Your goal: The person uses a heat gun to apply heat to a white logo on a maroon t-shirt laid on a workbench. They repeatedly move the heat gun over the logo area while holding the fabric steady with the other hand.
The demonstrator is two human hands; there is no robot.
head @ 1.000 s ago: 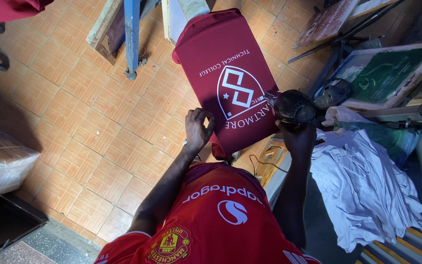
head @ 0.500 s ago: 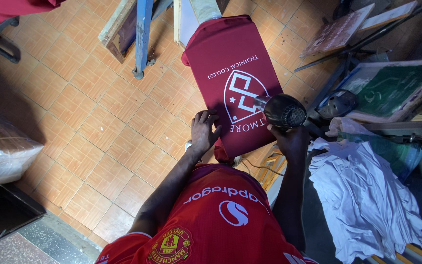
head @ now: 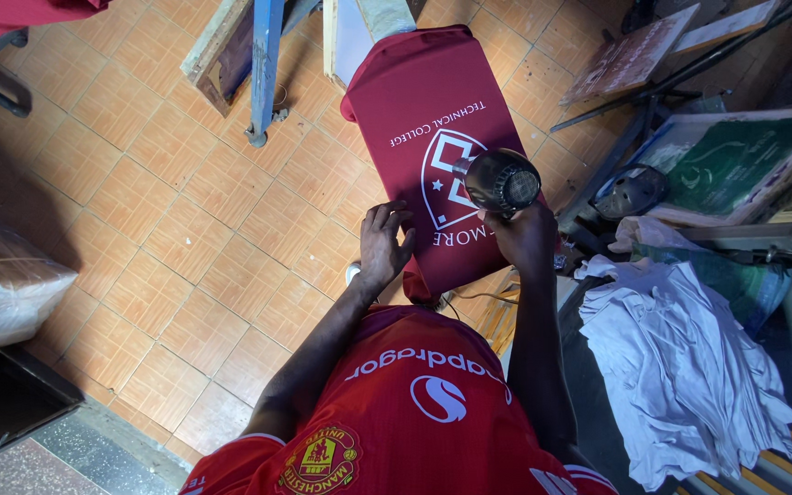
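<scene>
- Head view: left hand [head: 385, 243] flat, fingers spread, pinning maroon shirt [head: 433, 110] on the platen above the tiled floor [head: 139, 202].
- Right hand [head: 526, 240] clenched round the heat gun [head: 499, 181], nozzle over the white print [head: 446, 179].
- Advice: sweep evenly, don't dwell; keep cloth taut.

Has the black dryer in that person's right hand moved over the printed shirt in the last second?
Yes. The black dryer has moved up the maroon shirt, from beside its lower edge onto the white shield print.
</scene>
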